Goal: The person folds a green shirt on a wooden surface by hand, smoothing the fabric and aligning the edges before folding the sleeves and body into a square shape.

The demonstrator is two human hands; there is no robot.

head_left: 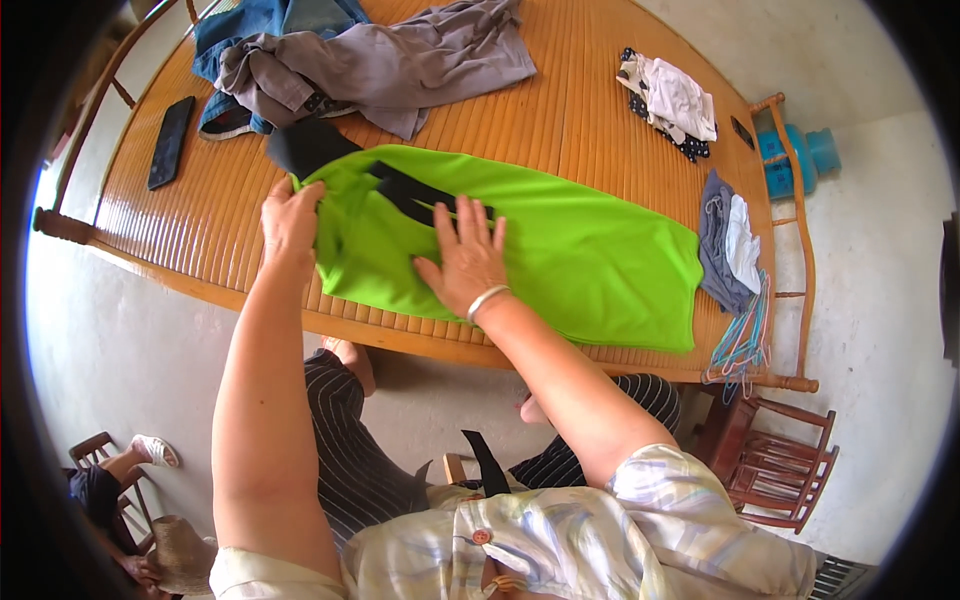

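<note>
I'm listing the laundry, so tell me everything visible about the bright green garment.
The green garment looks like smooth, soft fabric, with a black strip near its left end and a black flap at its upper-left corner. It lies lengthwise on the slatted wooden surface, mostly flat, creased at left. The left hand grips its left edge; the right hand rests spread on top. Any folds underneath are hidden.
</note>
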